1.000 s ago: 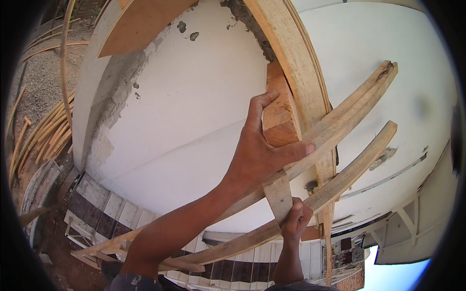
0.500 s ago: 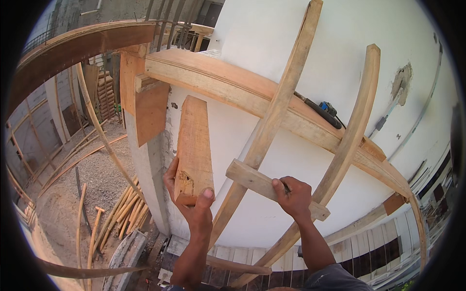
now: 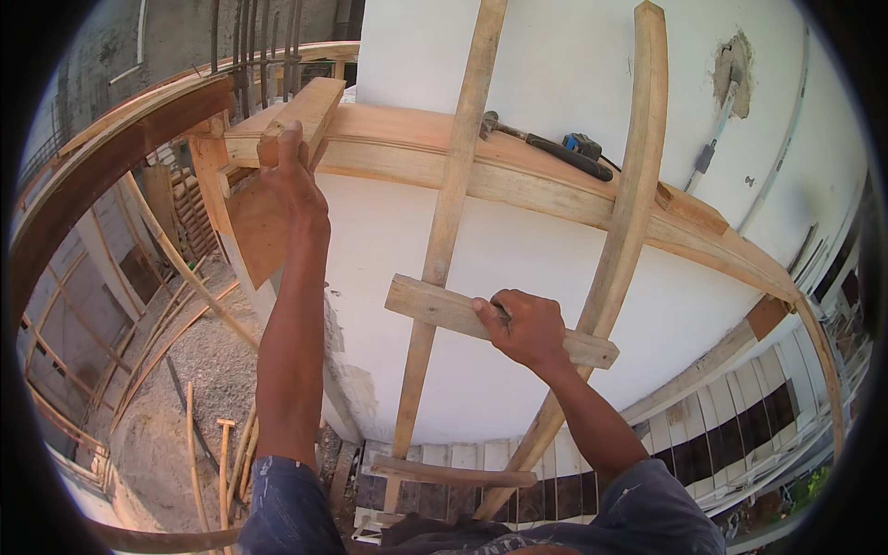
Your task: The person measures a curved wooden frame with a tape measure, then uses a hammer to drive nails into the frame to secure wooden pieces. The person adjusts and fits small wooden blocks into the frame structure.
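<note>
L hand (image 3: 294,180) is raised w/ fingers wrapped round the near end of a short wood board (image 3: 301,116), which lies on the horizontal timber ledge (image 3: 407,153) at upper left, tilted up-right. R hand (image 3: 524,328) has fingers clamped on a short wood crosspiece (image 3: 435,308), approx. midway along it; that piece spans 2 upright wood battens, left batten (image 3: 450,208) and right batten (image 3: 629,199), both running against the white wall (image 3: 555,65). A 2nd, lower crosspiece (image 3: 453,474) joins the same 2 battens near the bottom. 1 hammer (image 3: 546,145) w/ a black handle lies on the ledge between the battens, a small blue item just beside its grip. Down left, several loose wood strips (image 3: 222,462) lie on the gravel ground (image 3: 190,370); exact count can't be told.
</note>
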Demonstrator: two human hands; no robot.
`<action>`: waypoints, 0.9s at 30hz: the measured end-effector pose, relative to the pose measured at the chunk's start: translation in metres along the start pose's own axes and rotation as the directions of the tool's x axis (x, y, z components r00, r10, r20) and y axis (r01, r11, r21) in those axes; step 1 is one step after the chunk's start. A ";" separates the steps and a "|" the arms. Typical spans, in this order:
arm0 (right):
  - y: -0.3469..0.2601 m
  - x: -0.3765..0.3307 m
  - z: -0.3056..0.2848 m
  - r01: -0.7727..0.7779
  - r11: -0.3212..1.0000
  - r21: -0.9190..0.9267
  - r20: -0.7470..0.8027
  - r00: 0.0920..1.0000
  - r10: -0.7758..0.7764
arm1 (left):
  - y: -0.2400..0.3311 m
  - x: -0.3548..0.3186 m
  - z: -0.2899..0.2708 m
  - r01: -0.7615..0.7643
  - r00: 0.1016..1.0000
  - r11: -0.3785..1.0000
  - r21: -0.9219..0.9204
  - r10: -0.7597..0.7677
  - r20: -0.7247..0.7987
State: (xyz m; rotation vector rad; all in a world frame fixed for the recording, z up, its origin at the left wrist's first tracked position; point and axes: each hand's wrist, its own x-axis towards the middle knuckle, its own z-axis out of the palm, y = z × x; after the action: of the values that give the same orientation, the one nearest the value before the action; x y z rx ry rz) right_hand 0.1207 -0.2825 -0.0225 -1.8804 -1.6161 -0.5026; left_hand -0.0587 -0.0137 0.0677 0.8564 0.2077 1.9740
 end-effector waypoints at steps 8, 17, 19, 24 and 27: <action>0.006 -0.001 -0.004 -0.003 0.998 0.056 0.094 0.996 -0.002 | -0.023 0.028 -0.006 0.104 0.990 0.620 0.777 -0.138 -0.023; 0.077 0.121 -0.056 0.041 0.999 0.035 -0.433 0.901 -0.022 | -0.022 0.003 -0.003 -0.085 0.988 0.597 0.798 0.155 -0.011; 0.098 0.164 -0.061 0.064 0.959 -0.275 -0.335 0.929 -0.157 | -0.003 -0.043 -0.017 -0.262 0.955 0.631 0.730 0.276 0.103; 0.108 0.228 -0.063 -0.088 0.837 -0.540 0.188 0.957 0.222 | 0.018 -0.196 -0.044 -0.724 0.636 0.529 0.442 0.266 0.724; 0.095 0.237 -0.064 -0.126 0.827 -0.547 0.246 0.921 0.302 | -0.003 -0.230 -0.036 -0.811 0.403 0.492 0.315 0.080 0.912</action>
State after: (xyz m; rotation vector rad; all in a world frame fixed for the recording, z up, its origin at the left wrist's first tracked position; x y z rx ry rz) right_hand 0.2643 -0.1548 0.1573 -2.6449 -1.5293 -0.6027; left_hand -0.0075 -0.1931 -0.0714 2.6335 0.2093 1.7030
